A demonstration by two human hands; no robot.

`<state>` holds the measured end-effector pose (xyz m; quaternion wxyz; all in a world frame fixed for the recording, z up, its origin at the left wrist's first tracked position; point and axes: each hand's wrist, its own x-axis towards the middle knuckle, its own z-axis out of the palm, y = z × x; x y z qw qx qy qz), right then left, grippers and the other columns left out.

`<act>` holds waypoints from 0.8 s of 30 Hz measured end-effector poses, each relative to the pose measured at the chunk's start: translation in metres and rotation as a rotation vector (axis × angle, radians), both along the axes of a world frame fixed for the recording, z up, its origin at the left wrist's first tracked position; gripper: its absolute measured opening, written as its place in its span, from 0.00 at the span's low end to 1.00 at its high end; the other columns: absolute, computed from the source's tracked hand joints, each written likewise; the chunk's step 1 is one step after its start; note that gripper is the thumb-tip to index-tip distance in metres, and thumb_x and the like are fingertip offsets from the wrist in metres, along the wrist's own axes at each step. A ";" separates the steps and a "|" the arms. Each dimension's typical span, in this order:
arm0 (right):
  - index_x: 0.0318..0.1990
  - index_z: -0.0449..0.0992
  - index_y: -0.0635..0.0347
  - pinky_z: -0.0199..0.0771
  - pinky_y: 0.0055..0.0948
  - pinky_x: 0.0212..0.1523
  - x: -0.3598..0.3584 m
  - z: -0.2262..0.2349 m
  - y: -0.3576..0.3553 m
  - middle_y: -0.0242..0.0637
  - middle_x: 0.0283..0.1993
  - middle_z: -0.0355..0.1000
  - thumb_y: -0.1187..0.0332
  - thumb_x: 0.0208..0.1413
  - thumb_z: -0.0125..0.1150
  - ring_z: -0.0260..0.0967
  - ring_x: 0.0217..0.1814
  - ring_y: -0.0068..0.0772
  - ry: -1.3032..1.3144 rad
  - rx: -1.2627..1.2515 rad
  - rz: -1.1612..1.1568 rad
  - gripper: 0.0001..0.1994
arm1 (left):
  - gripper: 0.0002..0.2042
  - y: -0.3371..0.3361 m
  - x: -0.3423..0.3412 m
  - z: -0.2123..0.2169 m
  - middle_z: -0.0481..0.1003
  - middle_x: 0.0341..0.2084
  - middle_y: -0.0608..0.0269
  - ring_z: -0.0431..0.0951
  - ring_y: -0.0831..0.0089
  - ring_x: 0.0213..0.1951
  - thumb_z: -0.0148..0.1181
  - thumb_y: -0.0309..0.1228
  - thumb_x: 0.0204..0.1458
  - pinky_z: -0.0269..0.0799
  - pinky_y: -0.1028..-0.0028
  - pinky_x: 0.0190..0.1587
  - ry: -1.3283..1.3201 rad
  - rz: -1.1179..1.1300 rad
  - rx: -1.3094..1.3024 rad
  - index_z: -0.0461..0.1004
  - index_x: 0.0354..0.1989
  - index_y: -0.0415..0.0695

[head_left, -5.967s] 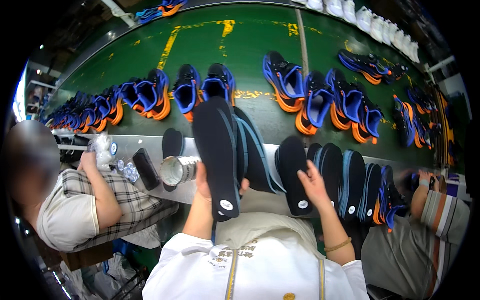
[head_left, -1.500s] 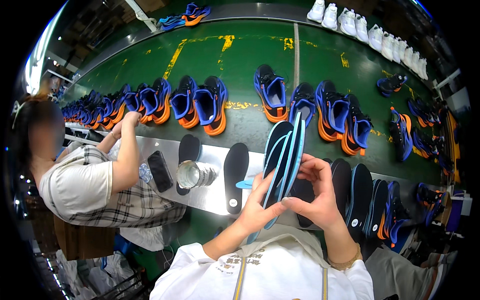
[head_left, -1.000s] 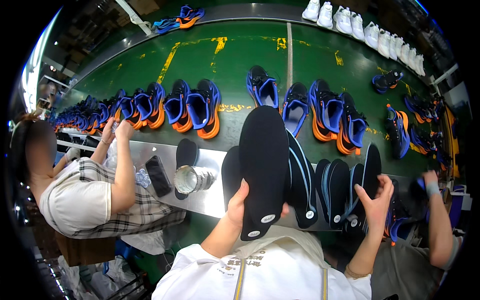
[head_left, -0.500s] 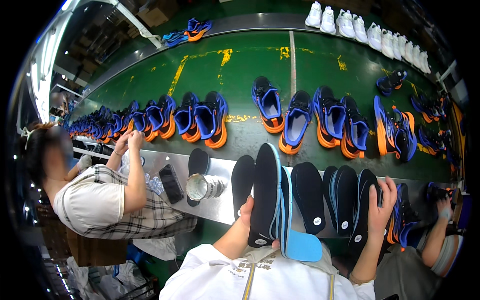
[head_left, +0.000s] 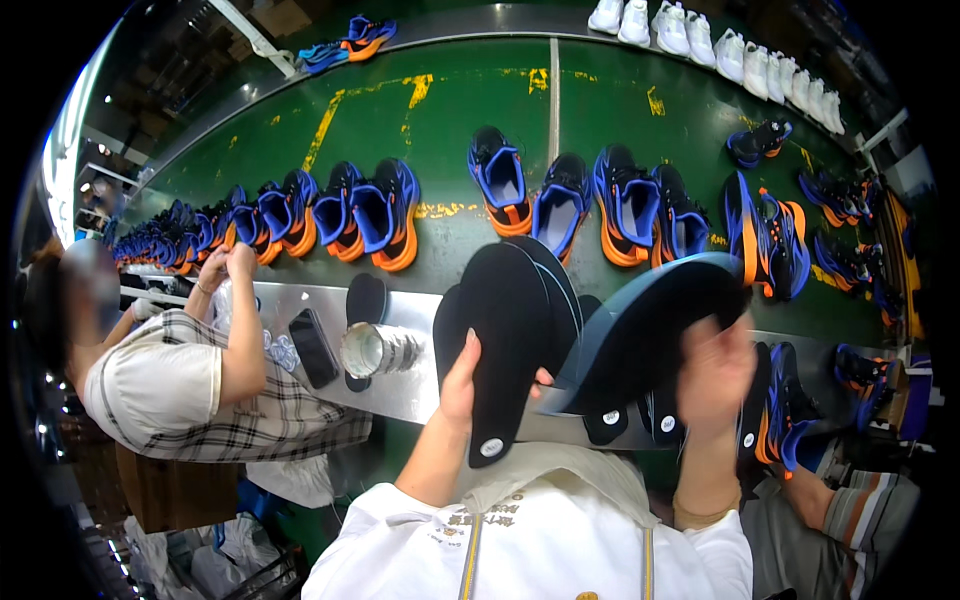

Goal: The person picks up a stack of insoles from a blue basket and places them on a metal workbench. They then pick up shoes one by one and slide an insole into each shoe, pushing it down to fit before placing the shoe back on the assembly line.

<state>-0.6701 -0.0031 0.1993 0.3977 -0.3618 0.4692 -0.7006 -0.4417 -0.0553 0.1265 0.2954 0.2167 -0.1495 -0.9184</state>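
We see the loose insole (head_left: 640, 335) to the right of the insole stack (head_left: 510, 330), its lower left end just beside the stack's right edge; its long axis runs slantwise, from low on the left to high on the right, while the stack stands nearly upright, leaning a little. The right hand (head_left: 715, 375) is the nearer one to the loose insole, overlapping its upper right end, and seems to hold it there; blur hides its fingers, so we cannot tell how tightly they pinch or whether a second insole lies behind. The left hand (head_left: 455, 390) grips the stack low down, thumb along the near left edge and fingertips showing past the right edge; both loads hang above the metal ledge (head_left: 412, 395), in front of the labelled insoles (head_left: 603, 432), with shoes (head_left: 385, 215) beyond on the green table (head_left: 450, 120).

Against half a second ago, we find the right hand farther left and its insole swung across, where its fingers were spread beside the row on the right; the stack now turns a black face towards us, where blue edges and a blue underside showed; the shoes keep their order.
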 end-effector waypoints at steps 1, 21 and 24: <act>0.51 0.62 0.64 0.71 0.27 0.45 -0.018 0.002 -0.001 0.40 0.46 0.68 0.76 0.56 0.46 0.68 0.45 0.29 -0.209 0.028 -0.114 0.15 | 0.33 -0.001 0.004 -0.003 0.70 0.37 0.44 0.74 0.62 0.34 0.28 0.55 0.55 0.71 0.71 0.37 -0.046 -0.032 -0.057 0.58 0.53 0.36; 0.41 0.68 0.65 0.62 0.24 0.45 -0.036 -0.085 0.032 0.40 0.40 0.66 0.76 0.52 0.51 0.64 0.43 0.31 0.682 0.281 -0.263 0.09 | 0.50 0.008 -0.011 0.026 0.68 0.41 0.49 0.71 0.63 0.36 0.22 0.72 0.39 0.68 0.72 0.34 -0.054 -0.080 -0.298 0.55 0.56 0.36; 0.44 0.68 0.66 0.66 0.25 0.45 0.015 -0.039 0.031 0.39 0.39 0.70 0.74 0.46 0.58 0.67 0.42 0.30 0.447 0.185 0.062 0.16 | 0.50 0.012 -0.017 0.031 0.69 0.39 0.52 0.68 0.72 0.38 0.18 0.72 0.40 0.64 0.76 0.40 -0.377 -0.073 -0.586 0.55 0.55 0.34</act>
